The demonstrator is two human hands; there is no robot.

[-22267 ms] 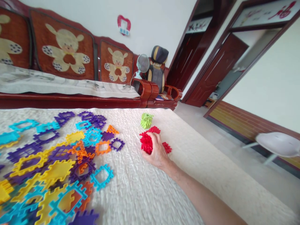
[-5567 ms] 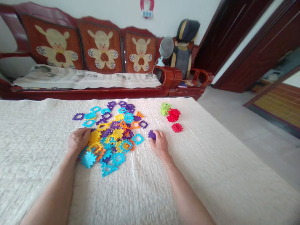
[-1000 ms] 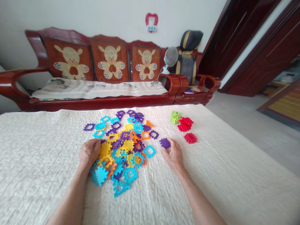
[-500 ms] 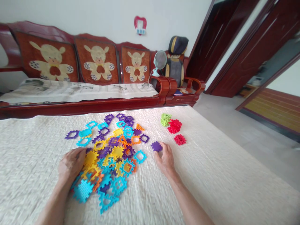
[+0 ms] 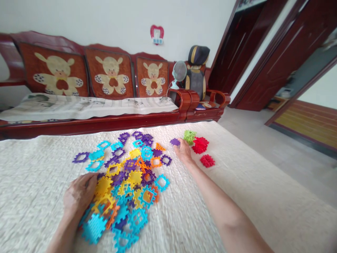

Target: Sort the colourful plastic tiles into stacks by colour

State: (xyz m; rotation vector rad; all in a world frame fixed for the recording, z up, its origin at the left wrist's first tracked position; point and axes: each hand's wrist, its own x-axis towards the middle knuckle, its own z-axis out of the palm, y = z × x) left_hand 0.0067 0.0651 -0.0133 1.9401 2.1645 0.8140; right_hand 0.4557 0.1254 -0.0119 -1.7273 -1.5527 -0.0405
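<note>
My right hand (image 5: 183, 151) pinches a purple interlocking plastic tile (image 5: 174, 141) by its right edge, just left of a stack of green tiles (image 5: 189, 137). To the right of that hand lie a stack of red tiles (image 5: 200, 145) and, nearer me, a smaller red group (image 5: 207, 161). My left hand (image 5: 81, 191) rests at the left edge of a loose pile with yellow tiles (image 5: 135, 178), blue tiles (image 5: 94, 227), orange and purple ones. Its fingers are curled beside a yellow tile (image 5: 103, 186); what they hold, if anything, is hidden.
A white textured cloth (image 5: 39, 182) covers the table. Beyond its far edge stands a red wooden sofa (image 5: 105, 123) with bear-patterned cushions (image 5: 113, 72). A small fan (image 5: 180, 71) is by the sofa arm, and a chair (image 5: 205, 102) stands to its right.
My right hand has moved away from me with the purple tile, from beside the pile to the green stack. My left hand stays at the pile. The view has tilted slightly.
</note>
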